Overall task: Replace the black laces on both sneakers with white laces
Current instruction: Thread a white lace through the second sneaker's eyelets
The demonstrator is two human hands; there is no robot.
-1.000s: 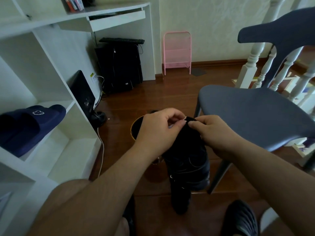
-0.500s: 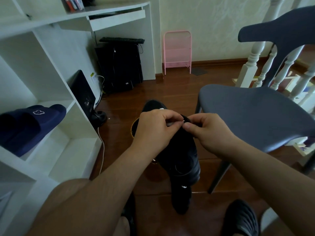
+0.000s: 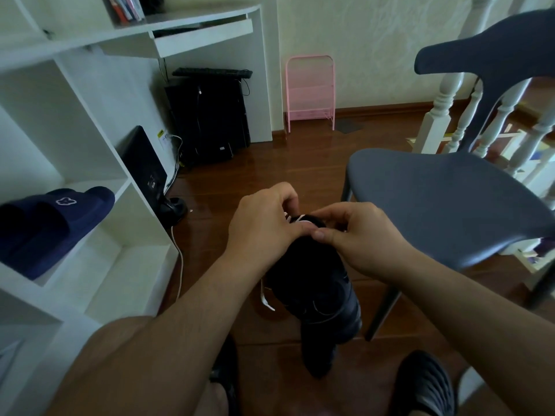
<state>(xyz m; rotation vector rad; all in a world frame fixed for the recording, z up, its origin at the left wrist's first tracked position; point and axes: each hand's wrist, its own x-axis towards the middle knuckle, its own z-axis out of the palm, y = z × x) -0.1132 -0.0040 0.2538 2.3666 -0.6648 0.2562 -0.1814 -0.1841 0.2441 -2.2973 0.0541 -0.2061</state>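
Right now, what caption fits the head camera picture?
Both hands, left and right, thread a white lace into a black sneaker.

I see a black low-top sneaker [image 3: 315, 283] held upright above the floor, a thin white lace [image 3: 295, 219] threaded at its top, one end dangling left.

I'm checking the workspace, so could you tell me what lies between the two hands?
In the head view, the black sneaker's top and a bit of white lace lie between left hand and right hand.
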